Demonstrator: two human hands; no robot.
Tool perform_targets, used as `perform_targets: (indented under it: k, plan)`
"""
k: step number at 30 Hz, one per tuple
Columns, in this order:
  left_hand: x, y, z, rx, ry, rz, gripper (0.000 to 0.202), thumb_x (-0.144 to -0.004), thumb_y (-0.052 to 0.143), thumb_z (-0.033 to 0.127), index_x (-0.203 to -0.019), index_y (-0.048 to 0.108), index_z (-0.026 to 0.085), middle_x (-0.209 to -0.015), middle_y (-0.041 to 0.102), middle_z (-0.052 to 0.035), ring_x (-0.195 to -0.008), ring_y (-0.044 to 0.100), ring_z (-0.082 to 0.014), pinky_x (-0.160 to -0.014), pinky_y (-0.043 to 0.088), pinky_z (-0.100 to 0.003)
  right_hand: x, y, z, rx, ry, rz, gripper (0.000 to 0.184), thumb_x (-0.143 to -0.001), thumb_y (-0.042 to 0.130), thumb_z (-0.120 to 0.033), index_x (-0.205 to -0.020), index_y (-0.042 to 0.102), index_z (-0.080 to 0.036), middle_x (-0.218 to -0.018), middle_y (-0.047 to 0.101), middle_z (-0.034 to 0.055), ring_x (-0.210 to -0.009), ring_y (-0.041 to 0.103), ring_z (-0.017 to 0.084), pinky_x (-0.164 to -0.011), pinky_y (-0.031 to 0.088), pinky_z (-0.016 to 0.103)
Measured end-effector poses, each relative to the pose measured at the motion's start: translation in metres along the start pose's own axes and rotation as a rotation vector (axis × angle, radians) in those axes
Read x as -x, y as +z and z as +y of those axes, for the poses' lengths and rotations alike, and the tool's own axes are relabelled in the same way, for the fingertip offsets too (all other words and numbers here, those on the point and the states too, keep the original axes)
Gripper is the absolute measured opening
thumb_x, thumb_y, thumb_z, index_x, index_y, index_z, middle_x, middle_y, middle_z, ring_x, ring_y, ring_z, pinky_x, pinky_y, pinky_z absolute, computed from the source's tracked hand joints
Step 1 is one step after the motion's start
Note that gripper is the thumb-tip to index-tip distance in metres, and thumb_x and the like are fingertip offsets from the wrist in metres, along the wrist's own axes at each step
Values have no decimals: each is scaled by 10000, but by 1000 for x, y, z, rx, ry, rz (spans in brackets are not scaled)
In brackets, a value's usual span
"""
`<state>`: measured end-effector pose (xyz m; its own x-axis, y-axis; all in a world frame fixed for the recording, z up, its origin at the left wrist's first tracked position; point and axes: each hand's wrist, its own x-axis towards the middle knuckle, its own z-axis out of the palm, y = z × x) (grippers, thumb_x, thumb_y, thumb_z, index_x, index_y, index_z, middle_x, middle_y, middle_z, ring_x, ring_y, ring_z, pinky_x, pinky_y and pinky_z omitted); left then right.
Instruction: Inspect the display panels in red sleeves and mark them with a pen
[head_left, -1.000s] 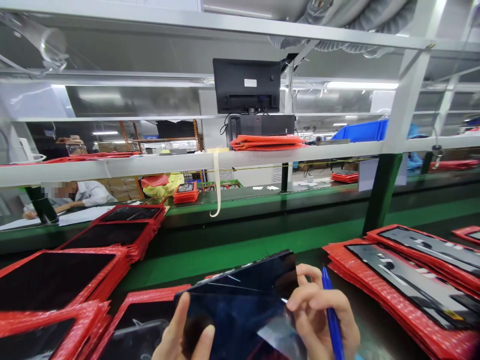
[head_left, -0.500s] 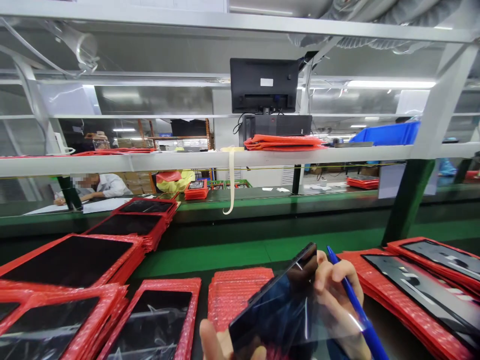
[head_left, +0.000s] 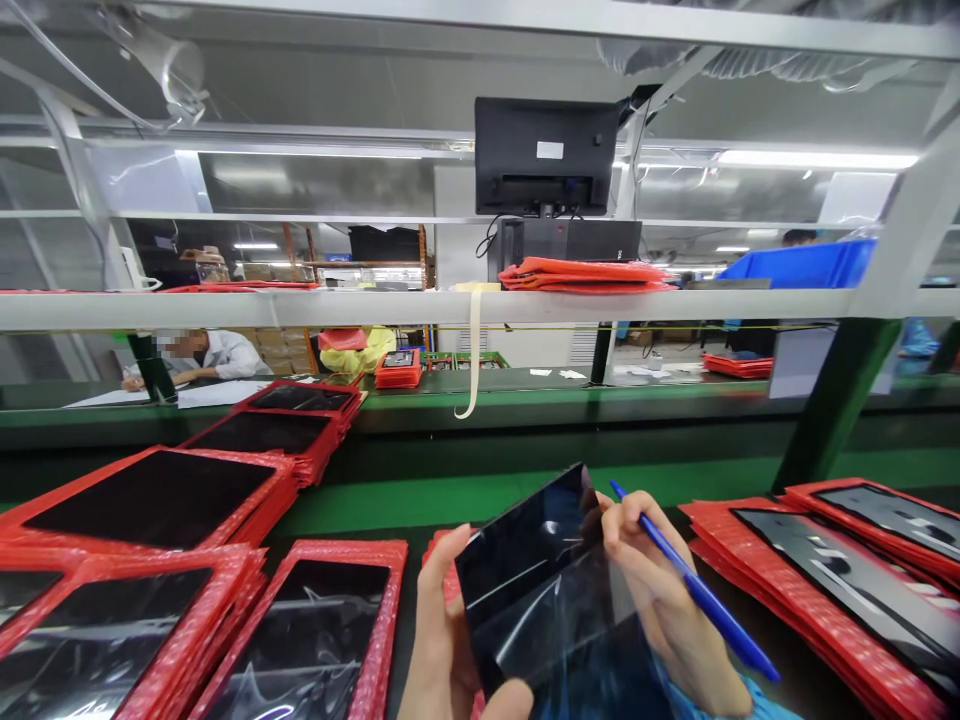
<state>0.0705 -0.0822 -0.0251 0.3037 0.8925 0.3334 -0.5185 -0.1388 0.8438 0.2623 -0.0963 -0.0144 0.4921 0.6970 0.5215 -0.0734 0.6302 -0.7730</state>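
Ahead I have clear passage over the green belt (head_left: 420, 500), bare between the piles. Red-wrapped stacks (head_left: 150, 500) crowd my left, and another red stack (head_left: 825, 570) hems the right. The dark panel (head_left: 540, 590), gripped by my left hand (head_left: 439, 640) and right hand (head_left: 652, 590), fills the near middle. A green post (head_left: 832, 410) and the shelf rail (head_left: 300, 308) bar farther reach.

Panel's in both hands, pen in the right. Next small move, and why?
Probably peel toward you with the right hand: its fingers pinch the top corner of the dark panel, where clear film looks partly lifted, while the left hand braces the near edge.
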Motion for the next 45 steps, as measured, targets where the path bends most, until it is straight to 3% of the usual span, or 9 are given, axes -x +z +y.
perform_targets:
  k: [5, 9, 17, 23, 27, 33, 37, 42, 45]
  plan:
    - [-15, -6, 13, 125, -137, 15, 914, -681, 680, 602, -1463, 289, 336, -1112, 693, -49, -1037, 641, -346, -878, 496, -460, 1, 1, -5, -59, 172, 29, 309, -652, 803, -242, -709, 500, -257, -617, 537, -53, -731, 524, 178, -983, 366, 373]
    - [-17, -4, 15, 341, -239, 30, 977, -638, 689, 651, -1468, 294, 321, -1087, 717, -61, -1034, 647, -366, -892, 489, -487, 1, 0, -9, -101, 187, 20, 300, -621, 804, -218, -703, 519, -256, -605, 510, -65, -590, 465, 141, -983, 407, 375]
    - [-23, -5, 23, 471, -315, 50, 777, -820, 583, 517, -1495, 225, 376, -1161, 704, 7, -1153, 606, -236, -943, 468, -322, 0, -7, 4, -153, 374, 263, 271, -569, 777, -209, -754, 594, -285, -726, 667, -26, -1035, 628, 258, -1036, 445, 442]
    - [-29, -12, 28, 510, -342, 2, 739, -874, 539, 450, -1507, 167, 371, -1187, 693, -11, -1201, 572, -226, -1046, 390, -391, -11, -11, 11, -236, 410, 167, 244, -542, 716, -146, -657, 530, -255, -614, 554, -43, -941, 656, 252, -1053, 449, 478]
    - [-30, -13, 27, 531, -358, 22, 743, -833, 628, 421, -1476, 256, 393, -1197, 689, 27, -1212, 561, -176, -1054, 371, -299, -13, -15, 18, -257, 409, 160, 261, -529, 708, -138, -629, 499, -257, -575, 514, -58, -855, 674, 241, -1011, 495, 478]
    - [-29, -8, 32, 435, -365, 97, 532, -880, 577, 418, -1385, 413, 433, -1243, 658, 69, -1188, 568, -135, -1037, 363, -230, -10, -19, 28, -244, 416, 225, 290, -570, 727, -134, -811, 627, -261, -648, 655, -58, -748, 723, 193, -756, 640, 321]
    - [-30, -6, 31, 385, -375, 116, 534, -891, 557, 419, -1401, 399, 419, -1206, 667, 33, -1162, 588, -176, -1034, 383, -304, -6, -17, 20, -183, 468, 257, 325, -592, 749, -61, -853, 698, -248, -741, 755, -31, -756, 750, 192, -634, 654, 241]
    - [-31, -6, 32, 353, -393, 121, 560, -877, 584, 376, -1398, 390, 441, -1197, 656, 43, -1113, 599, -155, -949, 418, -251, -3, -10, 13, -127, 544, 358, 352, -590, 757, -33, -873, 731, -241, -818, 793, -14, -885, 748, 169, -655, 626, 134]
    - [-33, -11, 29, 344, -404, 82, 588, -853, 594, 330, -1390, 395, 465, -1053, 666, 52, -884, 647, -141, -910, 441, -282, -2, -11, 16, -99, 504, 338, 373, -591, 770, -44, -909, 731, -235, -856, 794, -6, -909, 744, 197, -680, 641, 186]
